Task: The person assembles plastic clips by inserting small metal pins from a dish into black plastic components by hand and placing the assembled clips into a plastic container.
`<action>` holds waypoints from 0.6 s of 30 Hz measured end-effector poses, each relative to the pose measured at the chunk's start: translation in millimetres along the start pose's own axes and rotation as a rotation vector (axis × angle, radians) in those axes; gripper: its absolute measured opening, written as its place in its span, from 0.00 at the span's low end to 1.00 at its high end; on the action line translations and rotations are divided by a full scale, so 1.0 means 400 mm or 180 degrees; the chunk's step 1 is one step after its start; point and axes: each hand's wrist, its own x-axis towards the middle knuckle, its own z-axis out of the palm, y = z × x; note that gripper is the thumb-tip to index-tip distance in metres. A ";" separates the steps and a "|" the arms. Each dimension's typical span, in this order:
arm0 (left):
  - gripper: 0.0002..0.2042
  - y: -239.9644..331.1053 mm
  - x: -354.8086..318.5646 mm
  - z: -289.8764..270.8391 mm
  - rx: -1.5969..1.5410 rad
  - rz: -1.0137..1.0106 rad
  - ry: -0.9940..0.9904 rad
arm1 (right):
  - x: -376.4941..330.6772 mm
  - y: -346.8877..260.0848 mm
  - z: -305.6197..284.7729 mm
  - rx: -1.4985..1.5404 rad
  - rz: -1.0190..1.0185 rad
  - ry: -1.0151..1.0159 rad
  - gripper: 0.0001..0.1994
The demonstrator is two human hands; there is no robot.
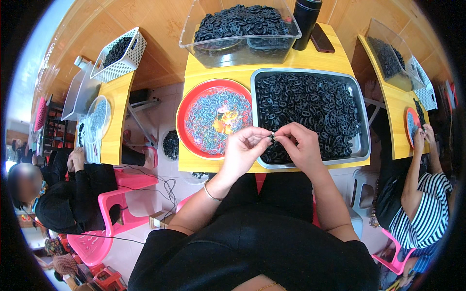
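Black small part (272,137), orientation unclear, between hands (272,148)

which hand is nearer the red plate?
Left. The left hand hangs over the red plate's lower right rim. The right hand is further right, over the metal tray of black pieces; both hands pinch one small piece between them.

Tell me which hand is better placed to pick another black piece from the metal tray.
Right, probably. The right hand hovers directly over the metal tray of black pieces, while the left hand sits nearer the red plate. Both pinch one small piece.
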 end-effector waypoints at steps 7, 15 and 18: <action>0.07 -0.012 -0.003 0.003 0.0414 0.0285 0.0120 | 0.001 -0.002 -0.005 -0.0080 0.0213 -0.0126 0.03; 0.08 -0.002 0.002 -0.003 0.0068 0.0059 -0.0017 | -0.002 0.026 -0.012 0.0869 0.0447 -0.0059 0.05; 0.07 -0.001 0.000 -0.002 -0.0047 0.0024 -0.0001 | -0.002 0.020 -0.013 0.0664 0.0386 -0.0201 0.05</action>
